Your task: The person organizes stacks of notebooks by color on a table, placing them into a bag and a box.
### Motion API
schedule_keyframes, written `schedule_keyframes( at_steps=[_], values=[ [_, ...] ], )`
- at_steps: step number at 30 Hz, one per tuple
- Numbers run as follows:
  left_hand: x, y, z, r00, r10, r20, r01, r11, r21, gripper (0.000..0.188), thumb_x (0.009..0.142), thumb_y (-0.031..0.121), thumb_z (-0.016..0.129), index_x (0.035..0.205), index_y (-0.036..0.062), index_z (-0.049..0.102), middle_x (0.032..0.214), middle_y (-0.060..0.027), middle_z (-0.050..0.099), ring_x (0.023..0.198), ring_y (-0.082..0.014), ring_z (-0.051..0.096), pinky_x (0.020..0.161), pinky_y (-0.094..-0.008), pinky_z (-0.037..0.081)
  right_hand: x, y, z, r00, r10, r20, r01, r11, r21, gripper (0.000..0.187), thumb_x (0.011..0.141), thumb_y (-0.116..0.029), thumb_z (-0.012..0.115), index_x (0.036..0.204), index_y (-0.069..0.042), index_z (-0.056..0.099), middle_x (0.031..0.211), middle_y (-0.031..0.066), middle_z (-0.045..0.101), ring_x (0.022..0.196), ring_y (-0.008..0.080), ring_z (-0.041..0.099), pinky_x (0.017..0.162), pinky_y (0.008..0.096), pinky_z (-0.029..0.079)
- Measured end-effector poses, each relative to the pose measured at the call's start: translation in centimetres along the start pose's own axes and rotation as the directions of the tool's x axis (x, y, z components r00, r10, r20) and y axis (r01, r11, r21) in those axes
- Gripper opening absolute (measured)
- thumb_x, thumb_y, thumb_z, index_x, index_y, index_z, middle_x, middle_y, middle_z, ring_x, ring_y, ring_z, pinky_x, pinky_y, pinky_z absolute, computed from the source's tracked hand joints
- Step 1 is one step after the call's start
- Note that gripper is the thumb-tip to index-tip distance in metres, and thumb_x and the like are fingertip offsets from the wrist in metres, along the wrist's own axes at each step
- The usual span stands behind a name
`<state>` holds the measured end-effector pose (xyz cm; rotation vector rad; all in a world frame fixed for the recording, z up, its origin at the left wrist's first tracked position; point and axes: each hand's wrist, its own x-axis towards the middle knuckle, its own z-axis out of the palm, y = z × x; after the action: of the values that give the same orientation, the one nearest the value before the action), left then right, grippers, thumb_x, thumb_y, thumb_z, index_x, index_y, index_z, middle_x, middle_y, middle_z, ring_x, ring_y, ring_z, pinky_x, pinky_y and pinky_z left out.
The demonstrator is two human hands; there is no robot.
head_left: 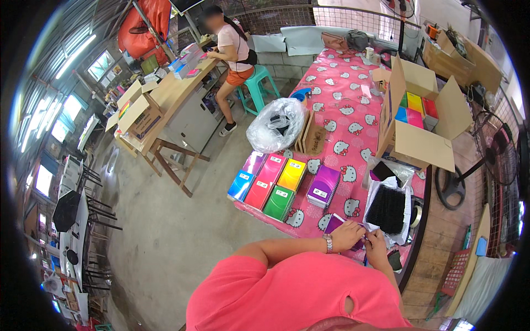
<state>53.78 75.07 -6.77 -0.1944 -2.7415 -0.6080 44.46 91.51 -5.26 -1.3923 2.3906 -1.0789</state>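
Carefully, I'd keep my left hand point(346, 235) flat on the purple notebook point(334, 222) at the table's point(337, 83) near edge, while my right hand point(377, 244), fingers pinched narrow on the clear wrapper point(371, 227), keeps the film square.

On the table point(337, 88) lie six spiral notebooks point(279, 185) in a group: one blue, two pink-red, one magenta, one yellow, one green. One purple stack point(323, 186) lies just beside them. One more purple notebook point(338, 223) sits under two hands. There is one open cardboard box point(419, 118), one clear plastic bag point(276, 124) and one turquoise stool point(259, 83).
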Motion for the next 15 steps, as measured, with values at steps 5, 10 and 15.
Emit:
schedule_keyframes(
  at_steps=[5, 10, 15],
  values=[
    [0.0, -0.1, 0.5, 0.999, -0.035, 0.037, 0.036, 0.999, -0.014, 0.018, 0.084, 0.017, 0.055, 0.098, 0.0049, 0.057, 0.093, -0.0118, 0.061, 0.093, -0.0281, 0.058, 0.087, -0.0399, 0.043, 0.3, -1.1, -0.7, 0.995, 0.098, -0.021, -0.092, 0.975, 0.204, 0.022, 0.075, -0.001, 0.072, 0.095, 0.0, 0.063, 0.08, 0.0126, 0.055, 0.069, 0.0247, 0.056, 0.061, 0.0344, 0.044],
    [0.4, 0.0, 0.5, 0.999, -0.014, 0.033, 0.015, 1.0, -0.018, 0.019, 0.086, 0.017, 0.056, 0.1, 0.0051, 0.058, 0.095, -0.0119, 0.062, 0.095, -0.0276, 0.058, 0.088, -0.0398, 0.043, -0.1, 0.3, -0.4, 0.995, 0.091, -0.043, -0.079, 0.972, 0.222, 0.018, 0.077, -0.004, 0.073, 0.09, -0.001, 0.061, 0.076, 0.0125, 0.057, 0.064, 0.0232, 0.056, 0.057, 0.0336, 0.043],
    [0.6, 0.2, -0.3, 0.998, -0.026, 0.051, 0.027, 0.999, -0.029, 0.019, 0.089, 0.018, 0.055, 0.101, 0.0051, 0.058, 0.094, -0.0115, 0.063, 0.094, -0.0274, 0.058, 0.088, -0.0395, 0.043, 0.0, -1.8, -1.4, 0.978, 0.198, 0.069, -0.208, 0.959, 0.193, 0.018, 0.077, -0.004, 0.072, 0.088, -0.001, 0.058, 0.079, 0.0131, 0.056, 0.066, 0.0243, 0.056, 0.057, 0.0348, 0.042]
  ],
)
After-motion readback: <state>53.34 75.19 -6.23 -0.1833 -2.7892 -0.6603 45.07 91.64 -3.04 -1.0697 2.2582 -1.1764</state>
